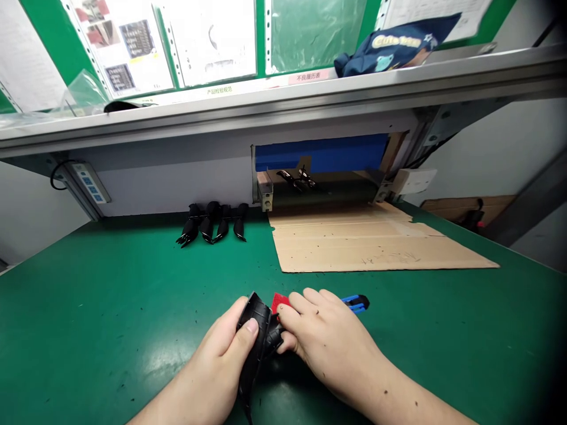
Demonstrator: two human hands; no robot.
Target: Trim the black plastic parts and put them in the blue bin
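Observation:
My left hand [221,354] is closed around a curved black plastic part [256,330], its thumb pressed on the ribbed inner face. The part is tilted, with a narrow tail hanging down below the palm. My right hand [328,339] is closed at the part's right side, fingers curled and thumb underneath. A small red pad [279,300] pokes out by its index finger, against the black part; most of the pad is hidden. Beyond the right knuckles shows the end of a blue and black tool [358,303], perhaps a cutter; the hand hides the rest.
Several glossy black parts [212,223] lie in a row at the back of the green table [110,307]. A cardboard sheet [354,248] runs out from an opening, where shiny dark parts [296,179] sit. Overhead, a metal-edged shelf [274,97] carries a navy bag [394,47].

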